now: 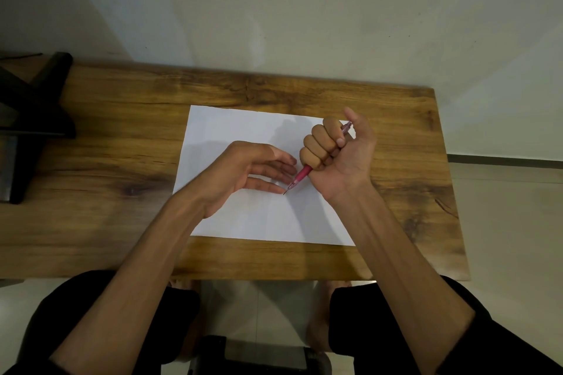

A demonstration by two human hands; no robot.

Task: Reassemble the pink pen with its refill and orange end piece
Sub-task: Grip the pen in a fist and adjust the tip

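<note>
My right hand (pixel 335 149) is closed in a fist around the pink pen (pixel 301 175), palm turned toward me. The pen slants down to the left; its pink grip and fine dark tip stick out below the fist, and its translucent pink rear end shows above the fingers near the thumb. My left hand (pixel 243 170) hovers over the paper just left of the tip, fingers apart and nearly touching it, holding nothing that I can see. I see no separate refill and no orange end piece.
A white sheet of paper (pixel 243 222) lies on the wooden table (pixel 122 119) under both hands. A black stand (pixel 33 119) sits at the table's left end. A pale wall rises behind, and my knees are below the front edge.
</note>
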